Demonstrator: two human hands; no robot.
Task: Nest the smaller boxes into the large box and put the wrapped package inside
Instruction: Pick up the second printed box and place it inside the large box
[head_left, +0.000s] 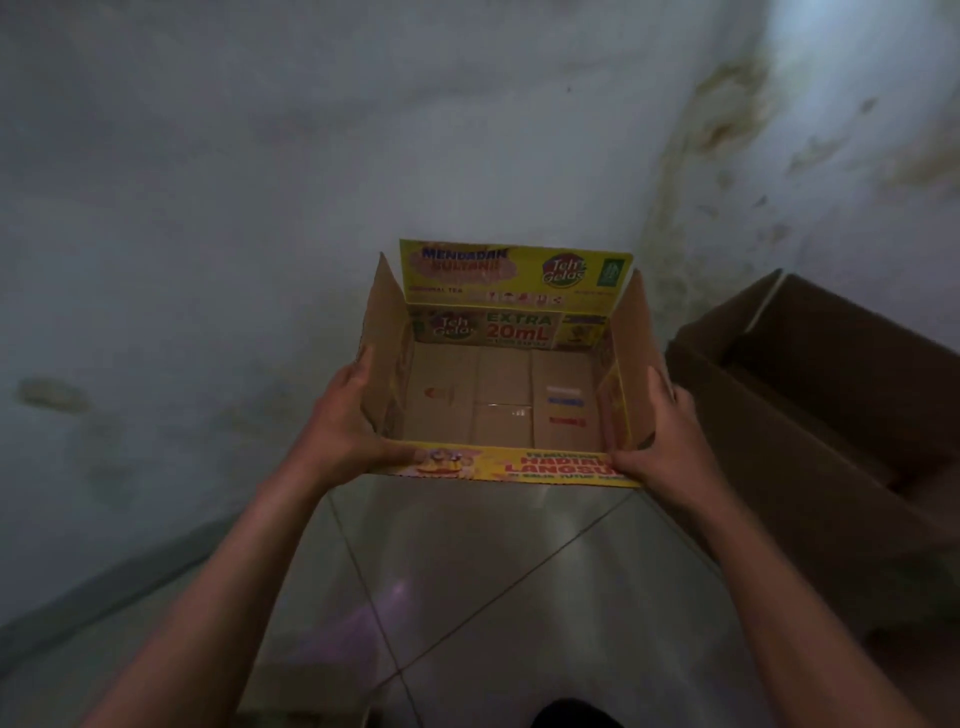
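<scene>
A yellow printed tea carton (511, 465) is held open-side up in front of me, above the tiled floor, its flaps standing up. Nothing lies inside it; only its brown bottom shows. My left hand (348, 421) grips its left wall and near-left corner. At the near-right corner my right hand (657, 436) grips the right wall. A larger plain brown box (779, 415) stands open on the floor to the right, against the wall. No wrapped package is in view.
A stained pale wall (311, 156) rises right behind the cartons and meets the glossy tiled floor (467, 571). A dark shape (576, 716) shows at the bottom edge. The room is dim.
</scene>
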